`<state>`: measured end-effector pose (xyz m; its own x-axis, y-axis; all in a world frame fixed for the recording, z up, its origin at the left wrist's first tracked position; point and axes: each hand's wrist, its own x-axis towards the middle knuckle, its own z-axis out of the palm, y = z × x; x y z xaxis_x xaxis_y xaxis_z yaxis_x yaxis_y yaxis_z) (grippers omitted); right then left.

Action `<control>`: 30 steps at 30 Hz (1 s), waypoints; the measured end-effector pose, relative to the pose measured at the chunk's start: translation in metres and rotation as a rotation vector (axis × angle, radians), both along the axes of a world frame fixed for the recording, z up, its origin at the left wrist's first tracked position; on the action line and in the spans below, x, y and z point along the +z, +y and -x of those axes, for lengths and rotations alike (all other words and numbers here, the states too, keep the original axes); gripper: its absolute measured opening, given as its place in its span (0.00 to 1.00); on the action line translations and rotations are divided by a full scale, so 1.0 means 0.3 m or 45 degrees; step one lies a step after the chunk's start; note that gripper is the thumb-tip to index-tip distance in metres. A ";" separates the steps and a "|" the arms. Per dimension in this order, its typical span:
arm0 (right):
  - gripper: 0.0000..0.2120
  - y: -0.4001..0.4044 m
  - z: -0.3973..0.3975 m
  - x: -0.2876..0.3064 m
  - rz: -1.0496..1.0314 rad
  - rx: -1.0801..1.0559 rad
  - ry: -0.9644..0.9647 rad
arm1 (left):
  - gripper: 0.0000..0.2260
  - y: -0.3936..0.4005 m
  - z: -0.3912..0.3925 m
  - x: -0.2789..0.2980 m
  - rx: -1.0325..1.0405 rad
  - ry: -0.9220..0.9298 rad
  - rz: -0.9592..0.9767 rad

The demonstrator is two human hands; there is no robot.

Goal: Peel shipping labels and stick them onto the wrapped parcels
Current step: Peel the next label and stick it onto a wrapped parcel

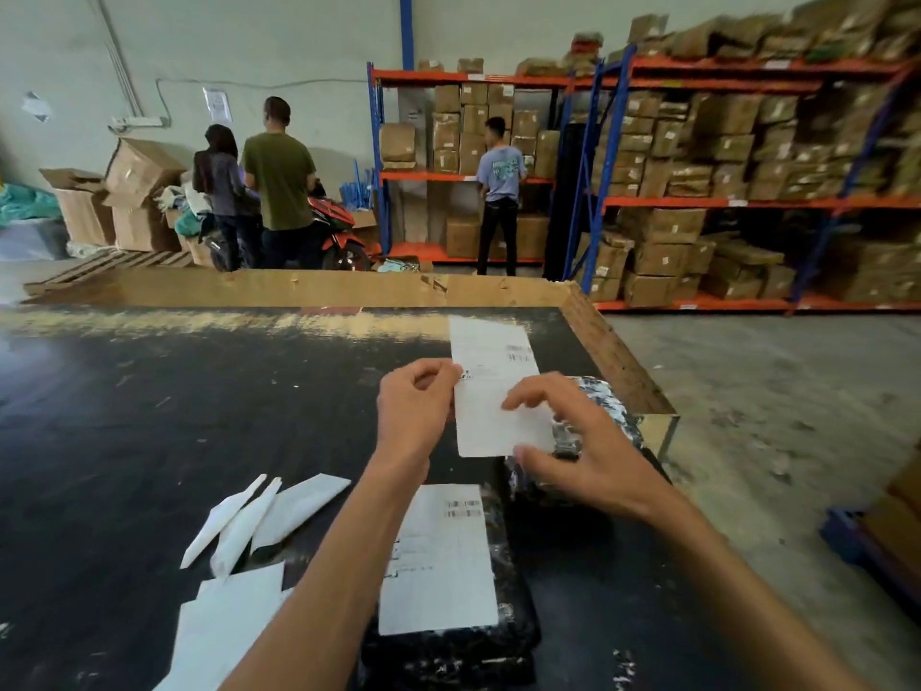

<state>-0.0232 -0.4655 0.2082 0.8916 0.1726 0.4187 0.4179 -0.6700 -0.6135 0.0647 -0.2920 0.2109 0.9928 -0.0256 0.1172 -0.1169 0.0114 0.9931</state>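
Pinching the label (491, 391) in both hands (413, 411) (588, 456), you are risking creases if it is curling onto the parcel (598, 416).

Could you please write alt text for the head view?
Both hands, left and right, pinch a white label above a black table. A labelled parcel lies nearer, another parcel sits behind the right hand, and backing strips lie left.

Left hand (413, 408) — forearm reaching toward 1 o'clock, fingers curled, thumb and forefinger pinched. Right hand (578, 448) — forearm toward 11 o'clock, fingers spread, thumb and fingertips pinching.
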 end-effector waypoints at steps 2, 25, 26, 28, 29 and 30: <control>0.13 -0.076 -0.005 -0.020 -0.410 -0.281 0.041 | 0.07 -0.063 0.013 0.010 -0.092 -0.057 -0.051; 0.07 -0.496 -0.381 -0.211 -0.820 -0.789 0.467 | 0.30 -0.384 -0.193 -0.172 -0.603 0.075 -0.948; 0.06 -0.502 -0.403 -0.222 -0.811 -0.793 0.495 | 0.33 -0.392 -0.206 -0.185 -0.652 0.085 -0.957; 0.08 -0.519 -0.437 -0.254 -0.770 -0.801 0.531 | 0.41 -0.404 -0.240 -0.217 -0.713 0.108 -0.997; 0.10 -0.526 -0.447 -0.264 -0.738 -0.803 0.545 | 0.44 -0.409 -0.249 -0.220 -0.728 0.119 -1.036; 0.09 -0.527 -0.449 -0.268 -0.712 -0.810 0.546 | 0.45 -0.411 -0.244 -0.209 -0.734 0.125 -1.082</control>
<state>0.1116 -0.6237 0.1277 0.8463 -0.5248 -0.0915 -0.2601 -0.2571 -0.9307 0.1380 -0.4152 0.1483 0.8077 -0.5372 -0.2430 -0.2338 -0.6702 0.7044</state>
